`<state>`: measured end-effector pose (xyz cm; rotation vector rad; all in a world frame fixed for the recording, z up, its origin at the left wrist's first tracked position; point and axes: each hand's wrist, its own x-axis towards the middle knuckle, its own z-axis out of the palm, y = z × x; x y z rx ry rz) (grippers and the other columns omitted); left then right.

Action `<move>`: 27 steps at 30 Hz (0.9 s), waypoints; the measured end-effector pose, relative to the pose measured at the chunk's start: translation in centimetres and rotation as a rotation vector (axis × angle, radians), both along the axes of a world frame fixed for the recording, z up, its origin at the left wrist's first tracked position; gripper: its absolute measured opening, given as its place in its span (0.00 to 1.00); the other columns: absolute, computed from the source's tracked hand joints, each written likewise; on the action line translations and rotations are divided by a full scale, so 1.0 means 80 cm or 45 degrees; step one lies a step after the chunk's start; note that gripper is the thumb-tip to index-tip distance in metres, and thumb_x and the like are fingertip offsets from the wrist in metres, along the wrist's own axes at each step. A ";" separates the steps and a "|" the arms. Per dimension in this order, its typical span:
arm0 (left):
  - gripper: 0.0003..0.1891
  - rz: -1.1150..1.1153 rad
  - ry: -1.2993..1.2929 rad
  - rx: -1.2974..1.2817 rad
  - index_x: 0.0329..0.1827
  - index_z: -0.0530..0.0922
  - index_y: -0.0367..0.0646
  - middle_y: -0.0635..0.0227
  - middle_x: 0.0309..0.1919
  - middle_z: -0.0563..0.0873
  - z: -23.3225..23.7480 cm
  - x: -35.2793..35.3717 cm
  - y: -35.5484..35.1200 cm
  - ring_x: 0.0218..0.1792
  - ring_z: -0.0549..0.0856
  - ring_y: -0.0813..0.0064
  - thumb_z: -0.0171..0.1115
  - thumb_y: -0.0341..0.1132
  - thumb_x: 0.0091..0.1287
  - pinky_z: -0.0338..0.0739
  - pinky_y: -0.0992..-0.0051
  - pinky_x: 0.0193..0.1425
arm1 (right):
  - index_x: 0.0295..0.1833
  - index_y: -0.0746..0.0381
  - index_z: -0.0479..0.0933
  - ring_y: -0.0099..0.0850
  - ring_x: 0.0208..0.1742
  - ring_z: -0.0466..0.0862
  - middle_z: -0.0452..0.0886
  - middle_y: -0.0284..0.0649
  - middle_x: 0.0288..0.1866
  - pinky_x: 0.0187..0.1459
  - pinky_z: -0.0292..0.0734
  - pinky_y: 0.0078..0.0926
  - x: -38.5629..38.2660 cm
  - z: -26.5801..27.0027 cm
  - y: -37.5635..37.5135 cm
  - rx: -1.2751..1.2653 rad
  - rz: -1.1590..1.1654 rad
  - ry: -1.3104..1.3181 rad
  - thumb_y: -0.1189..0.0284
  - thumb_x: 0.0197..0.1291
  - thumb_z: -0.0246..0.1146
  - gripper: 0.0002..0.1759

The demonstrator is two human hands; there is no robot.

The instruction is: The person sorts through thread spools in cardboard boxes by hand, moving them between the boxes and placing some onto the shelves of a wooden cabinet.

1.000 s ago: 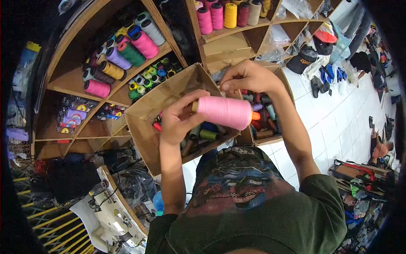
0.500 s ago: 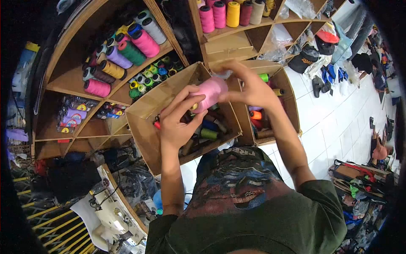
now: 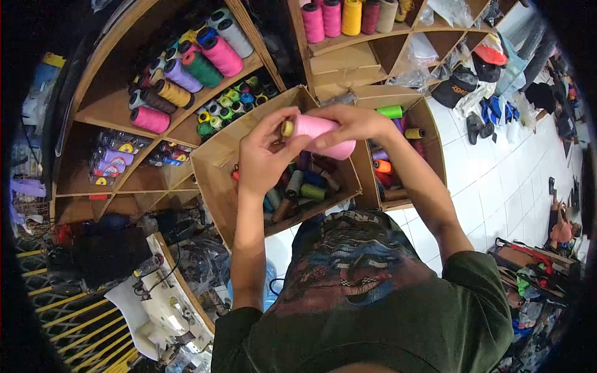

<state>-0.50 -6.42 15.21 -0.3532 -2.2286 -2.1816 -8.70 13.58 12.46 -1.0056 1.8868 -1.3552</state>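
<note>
- Left hand [image 3: 264,158] and right hand [image 3: 351,124] meet at frame centre, both closed on the pink thread cone [image 3: 323,137]. A second ago the left held it alone while the right pinched above it.
- The cone now lies nearly level, its yellowish core [image 3: 287,128] toward frame left. Half a second ago it pointed more steeply upward.
- Both forearms rise from the lower frame, elbows bent. The left fingers curl at the core end; the right fingers wrap over the wide end.
- Behind the cone sits an open cardboard box [image 3: 214,174] of mixed spools.
- Farther off, upper left, a wooden shelf [image 3: 109,115] carries more cones.
</note>
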 end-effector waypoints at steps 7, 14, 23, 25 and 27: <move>0.23 0.090 0.000 -0.007 0.55 0.74 0.32 0.62 0.48 0.82 0.004 -0.013 0.015 0.47 0.80 0.80 0.69 0.28 0.58 0.76 0.81 0.48 | 0.57 0.66 0.74 0.28 0.46 0.80 0.82 0.42 0.46 0.50 0.73 0.25 0.000 0.004 0.008 -0.056 -0.101 -0.059 0.51 0.50 0.69 0.35; 0.20 0.231 -0.027 0.004 0.51 0.75 0.30 0.60 0.43 0.84 -0.002 -0.020 0.032 0.43 0.81 0.79 0.70 0.29 0.58 0.77 0.80 0.46 | 0.55 0.64 0.74 0.38 0.40 0.84 0.84 0.46 0.40 0.45 0.77 0.34 0.007 0.027 0.002 0.246 -0.209 0.230 0.58 0.40 0.72 0.35; 0.18 0.365 -0.030 -0.595 0.49 0.80 0.38 0.61 0.33 0.86 -0.009 -0.041 0.035 0.34 0.84 0.64 0.70 0.36 0.56 0.77 0.71 0.44 | 0.55 0.64 0.72 0.46 0.41 0.84 0.83 0.52 0.39 0.44 0.79 0.39 -0.001 0.025 -0.010 0.475 -0.268 0.559 0.60 0.34 0.72 0.38; 0.20 0.125 0.215 -0.609 0.53 0.78 0.40 0.61 0.39 0.83 -0.007 -0.046 0.024 0.36 0.84 0.66 0.68 0.33 0.58 0.79 0.72 0.42 | 0.53 0.64 0.74 0.44 0.39 0.84 0.83 0.50 0.38 0.44 0.79 0.37 -0.006 0.029 -0.004 0.403 -0.199 0.417 0.60 0.34 0.72 0.36; 0.23 -0.205 0.557 -0.592 0.60 0.75 0.40 0.60 0.50 0.79 -0.004 -0.052 0.009 0.42 0.84 0.73 0.66 0.29 0.60 0.82 0.77 0.39 | 0.50 0.64 0.76 0.41 0.39 0.84 0.84 0.47 0.37 0.43 0.78 0.34 -0.017 0.016 0.002 0.295 -0.127 0.334 0.60 0.34 0.72 0.34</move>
